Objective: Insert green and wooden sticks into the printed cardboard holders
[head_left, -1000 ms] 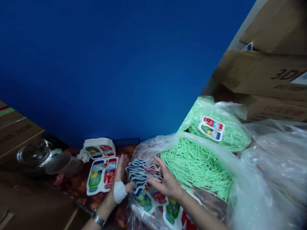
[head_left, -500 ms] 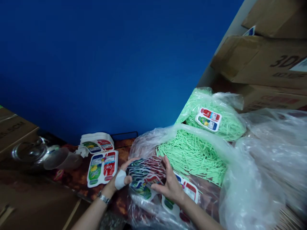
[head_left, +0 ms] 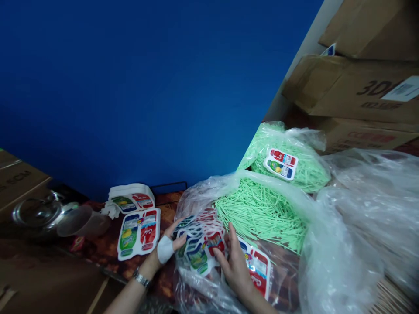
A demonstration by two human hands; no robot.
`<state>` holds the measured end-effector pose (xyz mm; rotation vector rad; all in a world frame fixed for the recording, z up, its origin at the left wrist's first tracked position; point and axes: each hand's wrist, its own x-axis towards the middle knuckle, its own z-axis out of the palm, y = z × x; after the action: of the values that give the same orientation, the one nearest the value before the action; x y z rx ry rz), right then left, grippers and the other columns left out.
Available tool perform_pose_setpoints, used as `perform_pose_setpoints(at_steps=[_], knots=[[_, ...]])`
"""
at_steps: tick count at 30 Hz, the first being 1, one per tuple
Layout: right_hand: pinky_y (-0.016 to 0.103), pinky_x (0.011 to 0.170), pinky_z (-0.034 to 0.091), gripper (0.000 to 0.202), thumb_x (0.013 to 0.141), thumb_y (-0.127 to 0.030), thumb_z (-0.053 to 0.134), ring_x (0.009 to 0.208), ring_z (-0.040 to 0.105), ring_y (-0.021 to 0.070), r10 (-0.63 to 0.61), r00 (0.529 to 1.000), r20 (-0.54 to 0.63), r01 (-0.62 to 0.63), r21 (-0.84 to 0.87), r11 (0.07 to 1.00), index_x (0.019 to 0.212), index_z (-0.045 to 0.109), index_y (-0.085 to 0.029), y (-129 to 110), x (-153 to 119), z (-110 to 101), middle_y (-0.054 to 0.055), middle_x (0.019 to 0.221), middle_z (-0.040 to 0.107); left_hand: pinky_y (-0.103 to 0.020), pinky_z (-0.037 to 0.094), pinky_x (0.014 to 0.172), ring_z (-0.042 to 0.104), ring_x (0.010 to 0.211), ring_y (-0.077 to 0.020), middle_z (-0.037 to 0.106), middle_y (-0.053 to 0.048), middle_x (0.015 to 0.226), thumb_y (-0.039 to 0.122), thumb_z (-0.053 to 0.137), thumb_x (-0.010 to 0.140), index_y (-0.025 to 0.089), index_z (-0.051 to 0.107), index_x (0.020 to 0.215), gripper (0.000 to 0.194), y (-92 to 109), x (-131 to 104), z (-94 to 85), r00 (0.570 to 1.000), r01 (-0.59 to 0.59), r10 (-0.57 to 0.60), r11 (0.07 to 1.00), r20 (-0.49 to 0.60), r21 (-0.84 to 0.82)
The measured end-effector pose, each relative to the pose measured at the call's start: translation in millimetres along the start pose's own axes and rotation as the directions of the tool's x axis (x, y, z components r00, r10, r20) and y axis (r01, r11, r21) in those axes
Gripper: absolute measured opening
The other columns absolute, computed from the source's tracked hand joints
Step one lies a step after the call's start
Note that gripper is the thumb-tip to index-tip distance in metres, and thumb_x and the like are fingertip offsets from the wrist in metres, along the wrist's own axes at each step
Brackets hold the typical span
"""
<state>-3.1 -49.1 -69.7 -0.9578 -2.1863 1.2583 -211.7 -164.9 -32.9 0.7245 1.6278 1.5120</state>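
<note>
Between my two hands is a fanned stack of bottle-print cards (head_left: 198,246), red on one half and green and blue on the other. My left hand (head_left: 170,244) grips its left side, thumb on the front. A white wrapping surrounds the base of that thumb, and a metal watch (head_left: 142,278) is on the wrist. On the right edge, the thumb and fingers of my right hand (head_left: 237,266) close around the stack. Another card (head_left: 260,270) lies partly behind my right hand. Clear plastic (head_left: 203,292) lies beneath the stack.
An open plastic bag holds many thin green sticks (head_left: 262,209); a second bag (head_left: 303,172) behind it carries a card (head_left: 280,164). Left are a loose card (head_left: 139,233), a card pile (head_left: 132,196) and a plastic cup (head_left: 81,222). Cardboard boxes (head_left: 353,87) stand right, by a blue wall (head_left: 147,87).
The stack has tilted and spread, showing more of its front card's face. My right hand has shifted slightly down, uncovering more of the card beside it. The view has moved slightly.
</note>
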Motion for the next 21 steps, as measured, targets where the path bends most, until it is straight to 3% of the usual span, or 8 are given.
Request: perform_pose_setpoints(at_steps=[3, 7, 9, 12, 16, 19, 21], knots=[[0.048, 0.104, 0.042, 0.077, 0.09, -0.032, 0.05, 0.131, 0.044, 0.0301, 0.021, 0.999, -0.033, -0.02, 0.031, 0.999, 0.151, 0.005, -0.024, 0, -1, -1, 0.013, 0.143, 0.043, -0.049, 0.038, 0.109, 0.054, 0.122, -0.0357, 0.063, -0.013, 0.13, 0.059, 0.072, 0.066, 0.018, 0.058, 0.128, 0.076, -4, -3, -6.7, 0.996, -0.008, 0.011, 0.999, 0.083, -0.037], [0.049, 0.107, 0.038, 0.082, 0.086, -0.029, 0.055, 0.135, 0.038, 0.03, -0.001, 1.0, -0.014, 0.001, 0.014, 1.0, 0.152, 0.006, -0.023, -7, 4, 1, 0.013, 0.145, 0.04, -0.052, 0.028, 0.113, 0.04, 0.134, -0.0375, 0.045, -0.016, 0.146, 0.045, 0.082, 0.058, 0.018, 0.03, 0.148, 0.107, -3, -17, -7.6, 0.954, -0.121, 0.103, 0.992, 0.282, 0.047], [0.05, 0.111, 0.032, 0.086, 0.083, -0.027, 0.058, 0.139, 0.03, 0.0298, -0.017, 0.999, 0.034, 0.018, -0.018, 1.0, 0.151, 0.005, -0.023, -14, 10, 1, 0.013, 0.152, 0.03, -0.054, 0.025, 0.114, 0.037, 0.136, -0.0377, 0.039, -0.017, 0.15, 0.032, 0.085, 0.055, 0.019, 0.024, 0.15, 0.114, -7, -24, -1.0, 0.957, -0.195, 0.138, 0.957, 0.256, 0.213], [0.051, 0.114, 0.024, 0.095, 0.077, -0.023, 0.063, 0.143, 0.021, 0.0299, -0.043, 0.988, 0.148, 0.051, -0.046, 0.998, 0.151, 0.002, -0.02, -22, 22, -6, 0.015, 0.155, 0.02, -0.052, 0.03, 0.113, 0.043, 0.132, -0.0353, 0.045, -0.016, 0.145, 0.021, 0.077, 0.064, 0.019, 0.035, 0.145, 0.091, -17, -31, 13.5, 0.967, -0.25, 0.217, 0.893, 0.13, 0.374], [0.052, 0.113, 0.025, 0.111, 0.067, -0.02, 0.073, 0.141, 0.026, 0.0316, -0.082, 0.959, 0.271, 0.089, -0.013, 0.996, 0.151, 0.0, -0.022, -30, 44, -26, 0.017, 0.153, 0.025, -0.048, 0.044, 0.104, 0.057, 0.12, -0.0328, 0.059, -0.016, 0.133, 0.017, 0.071, 0.068, 0.017, 0.041, 0.139, 0.077, -17, -31, 24.0, 0.979, -0.202, 0.191, 0.947, 0.068, 0.248], [0.051, 0.108, 0.032, 0.127, 0.062, -0.029, 0.082, 0.136, 0.036, 0.0339, -0.149, 0.926, 0.345, 0.123, 0.098, 0.988, 0.151, -0.008, -0.023, -39, 56, -37, 0.02, 0.151, 0.029, -0.05, 0.047, 0.101, 0.061, 0.115, -0.0338, 0.062, -0.015, 0.129, 0.019, 0.073, 0.066, 0.02, 0.043, 0.138, 0.079, 4, -31, 17.6, 0.975, -0.193, 0.175, 0.973, 0.14, 0.129], [0.05, 0.104, 0.038, 0.133, 0.062, -0.037, 0.083, 0.13, 0.044, 0.0343, -0.2, 0.906, 0.372, 0.131, 0.203, 0.97, 0.149, -0.016, -0.022, -48, 60, -40, 0.021, 0.148, 0.034, -0.053, 0.046, 0.102, 0.061, 0.114, -0.0341, 0.064, -0.012, 0.127, 0.018, 0.074, 0.065, 0.024, 0.044, 0.137, 0.078, 23, -35, 7.9, 0.968, -0.217, 0.193, 0.965, 0.163, 0.146]])
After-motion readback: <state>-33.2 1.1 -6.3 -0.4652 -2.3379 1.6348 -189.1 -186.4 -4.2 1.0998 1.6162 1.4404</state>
